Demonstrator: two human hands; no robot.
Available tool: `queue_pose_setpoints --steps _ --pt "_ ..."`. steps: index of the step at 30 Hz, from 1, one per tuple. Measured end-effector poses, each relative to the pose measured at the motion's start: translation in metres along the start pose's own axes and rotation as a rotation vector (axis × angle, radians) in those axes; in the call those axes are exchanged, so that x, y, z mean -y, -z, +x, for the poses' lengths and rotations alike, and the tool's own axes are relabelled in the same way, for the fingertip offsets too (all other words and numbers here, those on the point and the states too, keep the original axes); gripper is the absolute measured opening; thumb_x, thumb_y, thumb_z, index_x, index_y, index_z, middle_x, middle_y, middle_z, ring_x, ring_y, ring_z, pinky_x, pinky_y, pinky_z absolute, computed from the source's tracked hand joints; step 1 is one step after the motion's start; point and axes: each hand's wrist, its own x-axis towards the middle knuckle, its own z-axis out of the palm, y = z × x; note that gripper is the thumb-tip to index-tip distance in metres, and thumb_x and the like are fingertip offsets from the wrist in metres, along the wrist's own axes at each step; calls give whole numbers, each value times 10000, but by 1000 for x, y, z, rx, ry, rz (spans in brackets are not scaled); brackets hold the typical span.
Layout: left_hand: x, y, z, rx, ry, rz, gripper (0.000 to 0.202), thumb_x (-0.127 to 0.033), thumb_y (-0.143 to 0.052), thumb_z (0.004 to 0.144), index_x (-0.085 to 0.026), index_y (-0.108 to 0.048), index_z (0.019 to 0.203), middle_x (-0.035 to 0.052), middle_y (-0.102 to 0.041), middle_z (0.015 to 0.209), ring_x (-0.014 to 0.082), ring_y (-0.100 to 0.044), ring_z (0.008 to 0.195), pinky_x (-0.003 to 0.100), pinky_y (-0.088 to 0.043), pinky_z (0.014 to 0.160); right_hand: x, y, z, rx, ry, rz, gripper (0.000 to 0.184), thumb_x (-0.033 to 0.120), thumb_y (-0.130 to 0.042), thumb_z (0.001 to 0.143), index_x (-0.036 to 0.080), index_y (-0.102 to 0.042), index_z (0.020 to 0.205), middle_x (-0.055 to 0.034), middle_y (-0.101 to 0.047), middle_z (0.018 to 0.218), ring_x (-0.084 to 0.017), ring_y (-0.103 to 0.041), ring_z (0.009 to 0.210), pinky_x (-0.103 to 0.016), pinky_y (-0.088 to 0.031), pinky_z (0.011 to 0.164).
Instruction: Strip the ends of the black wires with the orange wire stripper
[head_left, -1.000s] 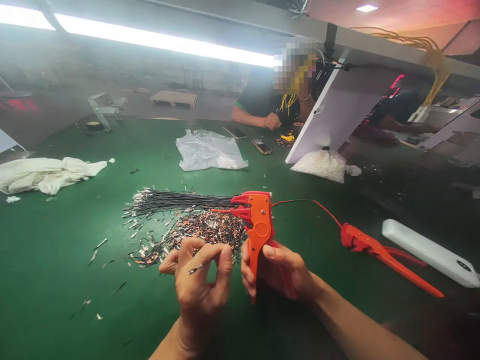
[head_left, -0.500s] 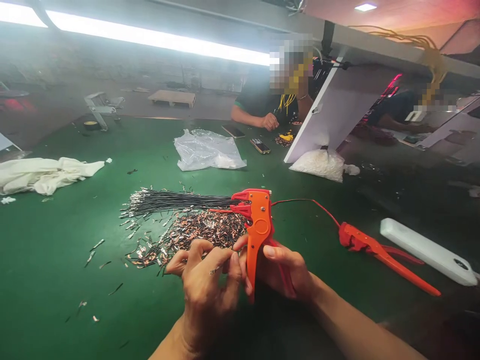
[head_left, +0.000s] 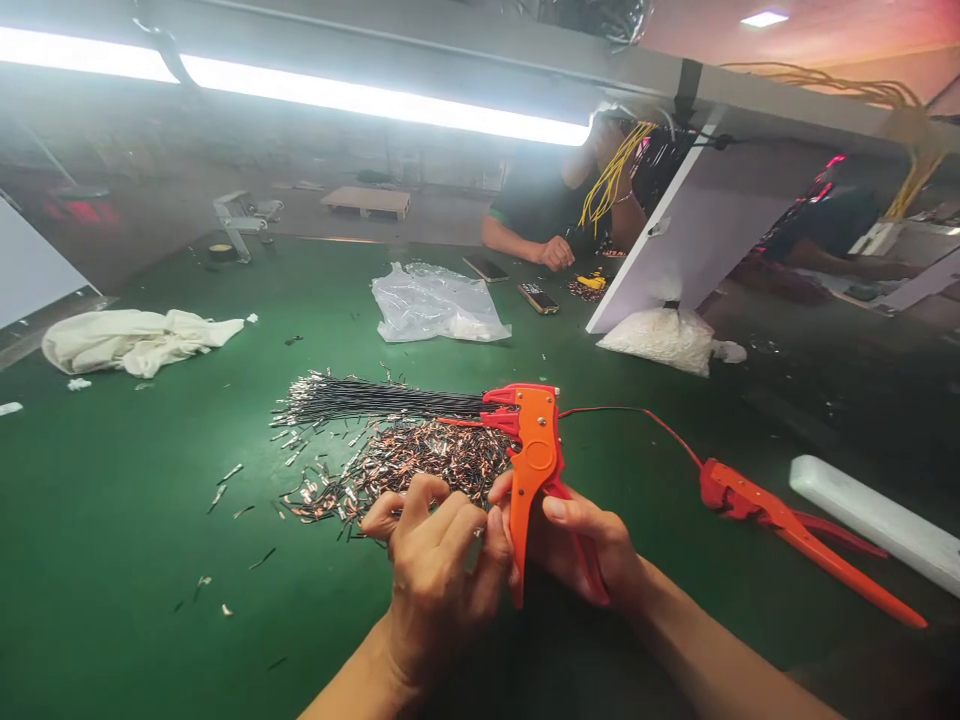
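While the right hand [head_left: 592, 545] stays wrapped around the handles of the orange pliers [head_left: 536, 440], the left hand [head_left: 442, 575] has come in from the left, so its fingertips now meet the right hand's fingertips beside the near end of the handle, where a second ago a clear gap lay between the two hands. The left thumb and forefinger are narrow, pinching a small wire end [head_left: 478, 533] that shows only as a glint; a second ago it stuck out plainly across those fingers, and how much of it they cover now I cannot tell. The pliers stand upright above the green table [head_left: 135, 520], their red jaws turned left, at the right end of the bundle of black wires [head_left: 382, 398]; whether the jaws grip any of these I cannot tell. Just nearer than the bundle lies the pile of wire scraps [head_left: 431, 460], much as before. On the right, a thin red cord [head_left: 637, 410] leads to a second pair of pliers [head_left: 787, 520], which lies on the table as earlier. The whole view has swung a little left: the white cloth [head_left: 142, 345] at the far left now shows whole, and the long white bar [head_left: 877, 515] at the right is cut off by the edge.
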Motion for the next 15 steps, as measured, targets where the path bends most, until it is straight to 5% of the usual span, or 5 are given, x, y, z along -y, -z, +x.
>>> queue_pose_setpoints --steps 10,15 --pt "2 0 1 49 30 4 200 -108 -570 896 -209 -618 729 -35 -573 543 169 -486 658 386 -239 695 3 -4 2 -6 -39 -73 360 400 -580 830 124 -551 1060 -78 -678 752 -236 -678 639 -364 -539 609" --pt "2 -1 2 29 4 12 146 -100 -593 896 -215 -633 815 -49 -597 565 158 -468 635 383 -236 709 4 -3 1 -22 -1 -60 331 366 -552 841 130 -558 1073 -107 -700 881 -240 -686 691 -379 -531 659"
